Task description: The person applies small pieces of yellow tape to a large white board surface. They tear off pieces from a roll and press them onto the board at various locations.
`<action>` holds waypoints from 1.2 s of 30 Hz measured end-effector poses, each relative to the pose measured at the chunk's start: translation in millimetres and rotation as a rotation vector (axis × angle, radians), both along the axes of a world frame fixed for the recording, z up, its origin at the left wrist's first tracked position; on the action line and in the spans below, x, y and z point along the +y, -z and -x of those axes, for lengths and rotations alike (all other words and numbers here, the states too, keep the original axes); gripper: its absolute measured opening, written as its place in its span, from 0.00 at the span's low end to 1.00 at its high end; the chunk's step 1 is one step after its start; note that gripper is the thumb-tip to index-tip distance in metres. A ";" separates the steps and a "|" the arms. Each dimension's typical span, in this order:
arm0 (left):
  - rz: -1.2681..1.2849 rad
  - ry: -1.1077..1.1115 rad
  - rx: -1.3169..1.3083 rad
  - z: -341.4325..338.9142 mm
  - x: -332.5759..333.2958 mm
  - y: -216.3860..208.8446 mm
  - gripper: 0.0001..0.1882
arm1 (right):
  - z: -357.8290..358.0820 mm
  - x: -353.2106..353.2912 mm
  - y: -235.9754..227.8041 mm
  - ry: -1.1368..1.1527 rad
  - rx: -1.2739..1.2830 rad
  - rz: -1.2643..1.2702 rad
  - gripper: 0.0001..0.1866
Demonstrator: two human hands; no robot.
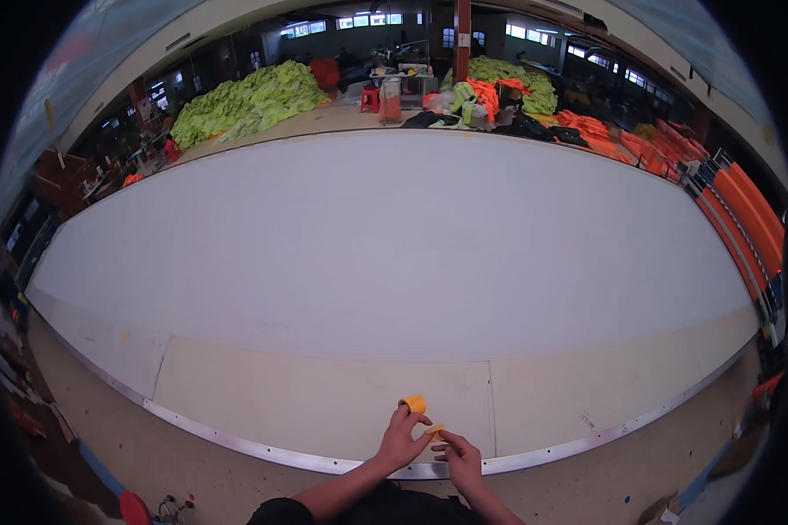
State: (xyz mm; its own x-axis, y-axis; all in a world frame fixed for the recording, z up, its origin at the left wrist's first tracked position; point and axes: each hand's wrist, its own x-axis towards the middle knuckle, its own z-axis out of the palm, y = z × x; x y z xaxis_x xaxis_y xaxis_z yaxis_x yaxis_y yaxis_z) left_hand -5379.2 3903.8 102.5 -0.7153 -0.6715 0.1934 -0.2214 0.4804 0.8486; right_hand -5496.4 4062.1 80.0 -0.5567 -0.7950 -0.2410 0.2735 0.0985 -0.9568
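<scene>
Orange is what I see at the near table edge: a small roll of orange tape (414, 403) pinched in the left hand (400, 442), its free end (435, 430) drawn across to the right hand (458, 455), whose fingertips grip it. Both hands sit closed on it, just above the metal edge strip (236, 442). Only a short length is pulled. The broad white sheet (394, 236) on the long cutting table (324, 394) carries no tape that I can see.
</scene>
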 end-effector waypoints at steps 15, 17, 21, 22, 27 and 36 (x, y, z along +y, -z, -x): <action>-0.007 -0.143 0.066 -79.4 -108.0 18.3 0.12 | -59.9 -118.0 -3.9 -0.035 0.112 -0.075 0.13; 0.000 -0.160 0.065 -85.9 -111.6 21.8 0.12 | -61.1 -124.3 -8.6 -0.060 0.089 -0.077 0.12; 0.012 -0.187 0.063 -96.3 -114.6 20.6 0.11 | -69.6 -136.5 -30.8 -0.095 0.365 -0.074 0.08; 0.025 -0.197 0.063 -99.0 -114.7 21.6 0.11 | -72.3 -139.8 -37.4 -0.099 0.511 -0.049 0.08; -0.024 -0.147 0.037 -105.4 -108.4 27.7 0.11 | -63.0 -142.2 -46.0 -0.261 1.191 0.152 0.11; -0.091 -0.028 -0.025 -105.3 -93.7 29.2 0.11 | -54.8 -126.8 -47.3 -0.335 1.169 0.186 0.12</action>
State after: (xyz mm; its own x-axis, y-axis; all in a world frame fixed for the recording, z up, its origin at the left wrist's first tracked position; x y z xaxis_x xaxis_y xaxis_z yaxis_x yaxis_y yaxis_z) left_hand -5273.8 3810.1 73.4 -0.7001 -0.7050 0.1134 -0.2549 0.3951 0.8826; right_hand -5441.6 3935.3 127.3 -0.1238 -0.9091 0.3978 -0.7696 -0.1651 -0.6168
